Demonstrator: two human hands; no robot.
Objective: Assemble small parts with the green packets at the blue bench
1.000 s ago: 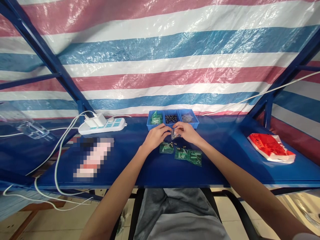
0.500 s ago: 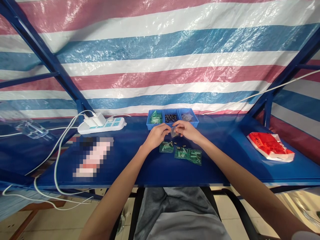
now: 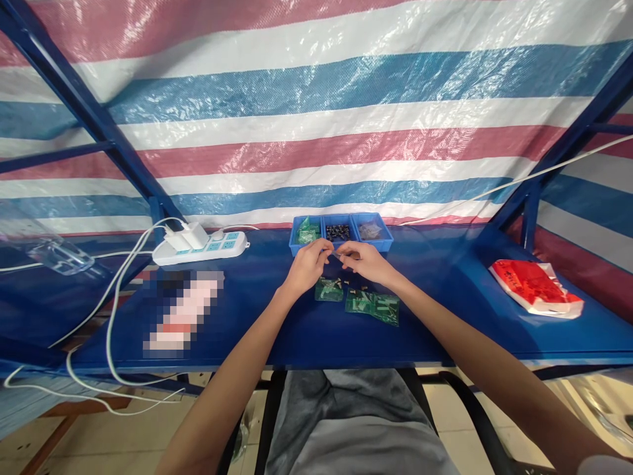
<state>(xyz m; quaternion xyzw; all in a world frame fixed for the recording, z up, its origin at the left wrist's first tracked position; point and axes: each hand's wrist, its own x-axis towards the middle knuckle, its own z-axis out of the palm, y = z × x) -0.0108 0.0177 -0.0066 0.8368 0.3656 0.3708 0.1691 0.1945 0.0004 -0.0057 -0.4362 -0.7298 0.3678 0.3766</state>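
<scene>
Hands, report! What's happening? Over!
Left hand and right hand close together. Small thing between them, mostly hidden. Green packets nearer, blue tray beyond.

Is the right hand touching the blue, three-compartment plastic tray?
Cannot tell: the head view shows the right hand overlapping the tray, hiding any gap.

Bright light scatters glare over the tarp [image 3: 346,79] from 11 to 2 o'clock; shadow dulls the desk [image 3: 316,340] near 4. Edges stretch, a patch [image 3: 190,307] at 8 is pixelated, detail between left hand [image 3: 310,266] and right hand [image 3: 368,262] is soft.
</scene>
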